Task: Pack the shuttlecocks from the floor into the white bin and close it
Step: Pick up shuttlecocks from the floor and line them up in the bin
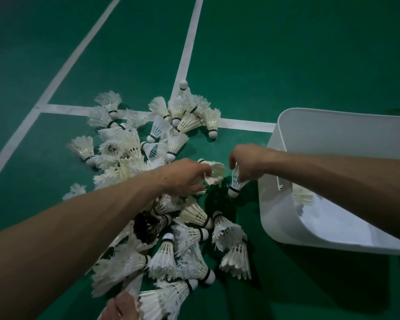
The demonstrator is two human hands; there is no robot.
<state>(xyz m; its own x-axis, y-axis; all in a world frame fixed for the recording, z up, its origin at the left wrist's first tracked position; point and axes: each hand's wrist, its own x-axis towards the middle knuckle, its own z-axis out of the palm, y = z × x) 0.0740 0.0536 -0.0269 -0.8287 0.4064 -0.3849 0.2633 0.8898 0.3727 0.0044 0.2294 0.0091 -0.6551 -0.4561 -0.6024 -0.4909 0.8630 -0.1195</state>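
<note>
Hands now: two, left hand [183,179] and right hand [247,163]. Held shuttlecocks: two, one per hand, left-hand shuttlecock [215,170], right-hand shuttlecock [235,184]. White bin [333,125]: one. Shuttlecocks inside bin [301,197]: at least one showing behind forearm. Floor pile [164,252]: well over twenty white shuttlecocks, overlapping, exact tally impossible. Dark-feathered shuttlecock [148,224]: just one. White court lines [191,42]: three.

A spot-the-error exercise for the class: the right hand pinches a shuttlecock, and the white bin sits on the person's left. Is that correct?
No. The head view shows the bin on the person's right, not the left. The right hand does pinch a shuttlecock.
</note>
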